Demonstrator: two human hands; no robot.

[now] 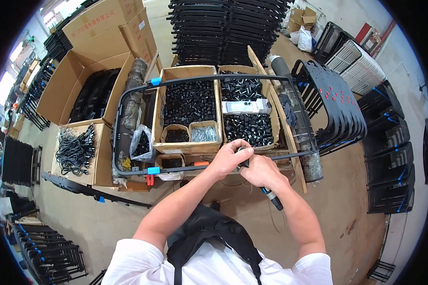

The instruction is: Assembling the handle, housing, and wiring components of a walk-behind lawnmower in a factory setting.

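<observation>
Seen from above: a black tubular frame [223,76] stretching left to right, near rail [292,155] beside both hands. Likely light for its span, stiff and smooth; probably best held by opposite sides. Right hand [261,170]: grip closed round a slim driver [272,198]. Left hand [230,157]: grip narrow at a dark part [243,156], too covered to tell whether held. In the left box [188,148], black knobs [189,102], with dark bits [177,136] and silver pins [204,134] nearest; in the right box [272,116], black-headed bolts [248,129] and a pale package [246,106].

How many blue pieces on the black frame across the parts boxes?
2: one blue piece on the far bar, a second piece on the near bar. Others may be hidden.
</observation>
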